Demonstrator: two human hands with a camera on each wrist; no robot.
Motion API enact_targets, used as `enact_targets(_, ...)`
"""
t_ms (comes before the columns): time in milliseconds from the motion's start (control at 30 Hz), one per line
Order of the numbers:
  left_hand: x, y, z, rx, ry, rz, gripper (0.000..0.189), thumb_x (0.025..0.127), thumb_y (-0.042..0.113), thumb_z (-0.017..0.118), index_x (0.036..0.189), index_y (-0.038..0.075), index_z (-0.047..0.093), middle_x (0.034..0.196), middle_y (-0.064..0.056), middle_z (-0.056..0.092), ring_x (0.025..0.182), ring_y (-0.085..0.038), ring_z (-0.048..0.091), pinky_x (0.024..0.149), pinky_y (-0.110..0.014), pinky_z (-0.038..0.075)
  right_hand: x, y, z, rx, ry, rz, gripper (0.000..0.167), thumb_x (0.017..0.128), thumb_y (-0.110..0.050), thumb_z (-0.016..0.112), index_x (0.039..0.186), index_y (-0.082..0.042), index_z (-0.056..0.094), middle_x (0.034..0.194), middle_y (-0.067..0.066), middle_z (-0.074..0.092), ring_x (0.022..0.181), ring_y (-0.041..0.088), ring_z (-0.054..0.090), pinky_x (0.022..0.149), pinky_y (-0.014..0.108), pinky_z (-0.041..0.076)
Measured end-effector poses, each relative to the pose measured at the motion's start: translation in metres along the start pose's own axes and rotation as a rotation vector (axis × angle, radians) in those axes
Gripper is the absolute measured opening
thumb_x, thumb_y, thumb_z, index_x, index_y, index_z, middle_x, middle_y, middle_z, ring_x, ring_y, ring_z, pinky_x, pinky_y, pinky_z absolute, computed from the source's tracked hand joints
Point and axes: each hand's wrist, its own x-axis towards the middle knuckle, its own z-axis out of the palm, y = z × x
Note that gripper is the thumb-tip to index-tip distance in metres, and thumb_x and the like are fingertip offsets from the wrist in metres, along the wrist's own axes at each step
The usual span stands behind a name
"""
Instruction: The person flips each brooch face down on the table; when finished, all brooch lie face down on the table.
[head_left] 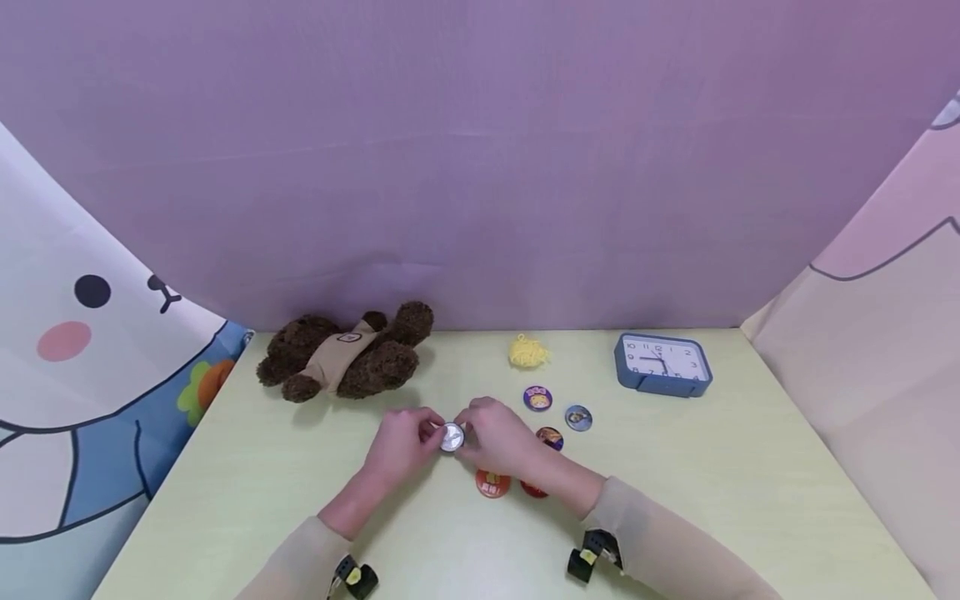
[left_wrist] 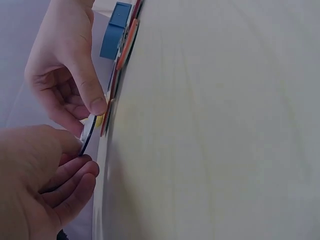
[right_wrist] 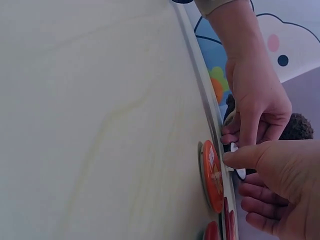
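Note:
A small round badge with a silvery face and dark rim is held between both hands above the table. Thumb and fingers of my left hand pinch its left edge; those of my right hand pinch the opposite edge. In the left wrist view the badge appears edge-on, a thin dark line, with a thumb at either end. An orange-red badge lies just below my right hand. A red badge and a dark patterned badge are partly covered by the right hand and forearm.
A purple badge and a blue-grey badge lie right of my hands. Behind them are a yellow yarn bundle and a blue clock. A brown teddy bear lies at the back left, near the purple backdrop.

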Motion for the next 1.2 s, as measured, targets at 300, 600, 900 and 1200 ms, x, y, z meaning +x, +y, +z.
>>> enact_targets(300,0.002,-0.006,0.005,0.057,-0.035,0.052,0.006,0.089,0.006,0.081,0.086,0.007,0.077,0.073,0.000,0.075,0.063,-0.008,0.067,0.059,-0.018,0.055,0.000,0.001,0.009,-0.116,-0.022,-0.045,0.014,0.083,-0.024,0.089,0.093,-0.015,0.084,0.069,-0.008,0.060,0.070,0.006,0.043,0.067,0.019,0.043)
enact_targets(600,0.012,-0.001,0.003,0.102,-0.094,0.045,0.006,0.089,0.009,0.082,0.088,0.008,0.077,0.074,0.001,0.073,0.065,-0.007,0.064,0.060,-0.020,0.054,-0.003,0.009,-0.009,0.018,-0.072,0.073,0.028,0.090,-0.021,0.084,0.113,-0.006,0.080,0.096,0.003,0.071,0.083,0.010,0.059,0.073,0.022,0.055)
enact_targets(900,0.041,0.029,0.001,0.109,-0.166,0.094,0.017,0.092,0.013,0.082,0.106,0.004,0.080,0.098,-0.010,0.081,0.086,-0.020,0.075,0.074,-0.033,0.064,-0.005,0.038,-0.037,0.051,-0.027,0.178,0.024,0.092,-0.007,0.080,0.115,-0.001,0.078,0.107,0.014,0.077,0.091,0.024,0.074,0.079,0.035,0.065)
enact_targets(1200,0.053,0.032,0.018,0.141,-0.242,0.081,0.025,0.088,0.008,0.085,0.112,0.004,0.080,0.104,-0.009,0.079,0.097,-0.024,0.074,0.086,-0.039,0.064,-0.006,0.045,-0.028,0.037,-0.094,0.208,0.030,0.088,0.001,0.077,0.118,-0.002,0.077,0.113,0.014,0.078,0.088,0.019,0.072,0.080,0.034,0.065)
